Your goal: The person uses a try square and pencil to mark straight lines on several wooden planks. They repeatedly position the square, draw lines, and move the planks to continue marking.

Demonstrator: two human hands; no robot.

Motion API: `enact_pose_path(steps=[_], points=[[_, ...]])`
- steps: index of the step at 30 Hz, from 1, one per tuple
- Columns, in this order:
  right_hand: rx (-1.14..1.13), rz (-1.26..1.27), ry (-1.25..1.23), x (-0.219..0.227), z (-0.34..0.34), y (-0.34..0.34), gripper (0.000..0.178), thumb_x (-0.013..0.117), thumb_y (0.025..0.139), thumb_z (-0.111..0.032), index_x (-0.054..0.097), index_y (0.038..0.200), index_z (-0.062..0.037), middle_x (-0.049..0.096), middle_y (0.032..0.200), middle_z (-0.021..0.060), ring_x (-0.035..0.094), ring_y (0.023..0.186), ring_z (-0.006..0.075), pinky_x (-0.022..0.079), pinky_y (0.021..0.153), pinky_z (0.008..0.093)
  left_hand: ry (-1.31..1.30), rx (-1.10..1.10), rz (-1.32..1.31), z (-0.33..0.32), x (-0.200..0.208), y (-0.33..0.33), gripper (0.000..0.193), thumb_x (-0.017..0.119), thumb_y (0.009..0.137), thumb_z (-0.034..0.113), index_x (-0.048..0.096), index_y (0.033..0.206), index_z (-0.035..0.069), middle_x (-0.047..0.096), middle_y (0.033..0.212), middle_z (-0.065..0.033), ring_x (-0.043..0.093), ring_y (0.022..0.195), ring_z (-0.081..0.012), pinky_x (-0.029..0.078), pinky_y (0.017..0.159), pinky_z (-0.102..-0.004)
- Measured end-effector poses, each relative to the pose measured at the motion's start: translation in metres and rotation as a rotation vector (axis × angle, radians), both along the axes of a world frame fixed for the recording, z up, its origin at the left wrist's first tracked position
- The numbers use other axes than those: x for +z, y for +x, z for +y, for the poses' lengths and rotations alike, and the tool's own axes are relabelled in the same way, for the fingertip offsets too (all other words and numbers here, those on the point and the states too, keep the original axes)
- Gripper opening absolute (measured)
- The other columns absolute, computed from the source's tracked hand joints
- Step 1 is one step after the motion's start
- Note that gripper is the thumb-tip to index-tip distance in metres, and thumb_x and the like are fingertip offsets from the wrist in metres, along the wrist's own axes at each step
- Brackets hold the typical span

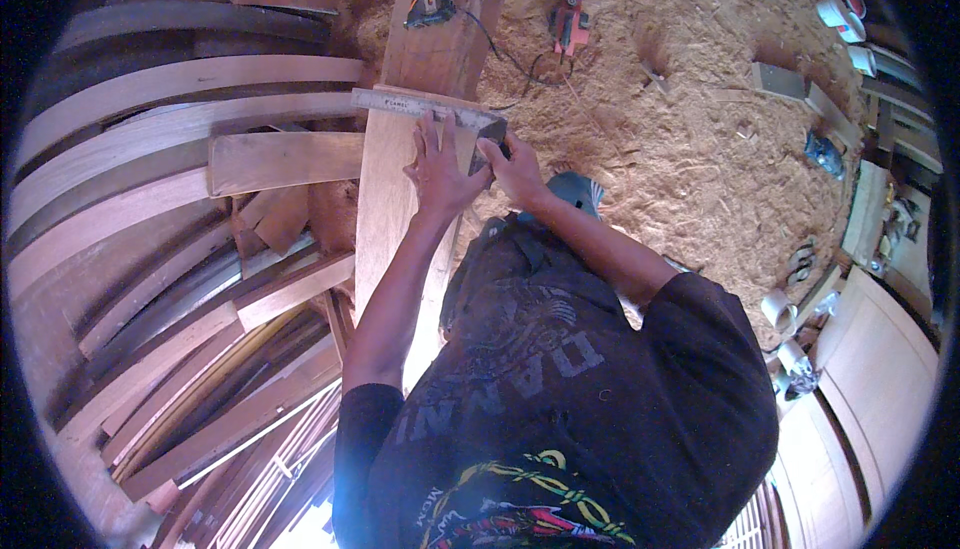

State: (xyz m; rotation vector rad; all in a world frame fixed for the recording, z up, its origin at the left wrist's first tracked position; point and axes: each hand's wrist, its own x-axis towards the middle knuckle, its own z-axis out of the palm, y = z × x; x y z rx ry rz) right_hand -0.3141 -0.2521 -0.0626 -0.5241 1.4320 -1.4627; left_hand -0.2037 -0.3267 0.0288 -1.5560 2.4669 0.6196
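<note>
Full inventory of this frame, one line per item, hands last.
Long pale wooden plank: 1, light brown, centre, under both hands.
Metal try square with dark handle: 1, grey blade, lying across the plank.
Orange and black tape measure: 1, on the plank's far end.
Red power tool with black cord: 1, on the sawdust.
Sawdust-covered floor: tan, upper right.
Stacked wooden boards: many, brown, left side.
White cups: several, top right edge.
Left hand: flat on the plank beside the square.
Right hand: at the square's dark handle; grip unclear.
</note>
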Motion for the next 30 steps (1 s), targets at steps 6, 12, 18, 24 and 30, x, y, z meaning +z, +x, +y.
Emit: enact_pose_path(steps=[6,12,18,24,30], points=[[0.028,0.028,0.03,-0.002,0.0,-0.001,0.03,0.068,0.104,-0.026,0.068,0.119,-0.0004,0.069,0.096,-0.0018,0.058,0.085,0.0059,0.05,0.074,0.0273,0.0,0.007,-0.026,0.001,0.0,-0.001,0.115,0.079,0.077,0.062,0.022,0.168,0.021,0.005,0.176,-0.0171,0.013,0.158,-0.0498,0.024,0.105,-0.0872],[0.01,0.094,0.08,0.0,0.0,-0.002,0.031,0.07,0.099,-0.03,0.072,0.112,-0.0013,0.077,0.093,0.0138,0.073,0.085,0.0238,0.057,0.078,0.04,0.004,0.002,-0.046,-0.001,0.004,-0.003,0.118,0.08,0.075,0.063,0.02,0.168,0.02,0.008,0.175,-0.0194,0.014,0.158,-0.0491,0.025,0.106,-0.0862],[0.07,0.094,0.108,-0.009,-0.001,-0.005,0.038,0.072,0.098,-0.036,0.071,0.112,-0.0015,0.076,0.091,0.0135,0.072,0.08,0.0244,0.056,0.074,0.0415,0.023,0.081,-0.147,-0.005,0.011,-0.013,0.131,0.086,0.065,0.061,0.016,0.168,0.02,0.007,0.175,-0.0156,0.015,0.158,-0.0445,0.032,0.11,-0.0777],[0.148,0.065,0.215,-0.022,0.004,-0.012,0.044,0.073,0.097,-0.04,0.068,0.117,-0.0013,0.074,0.094,0.0134,0.071,0.089,0.0254,0.055,0.081,0.04,0.055,0.124,-0.124,-0.007,0.016,-0.02,0.142,0.09,0.058,0.058,0.011,0.168,0.015,0.007,0.174,-0.019,0.01,0.159,-0.0435,0.03,0.112,-0.0785],[-0.008,0.405,0.007,0.017,0.009,-0.075,0.045,0.074,0.098,-0.033,0.063,0.129,-0.0017,0.07,0.104,0.0121,0.066,0.102,0.0206,0.053,0.092,0.036,0.106,0.153,-0.104,-0.007,0.021,-0.026,0.146,0.091,0.058,0.059,0.007,0.168,0.012,0.005,0.173,-0.0244,0.008,0.159,-0.0474,0.027,0.113,-0.0793]])
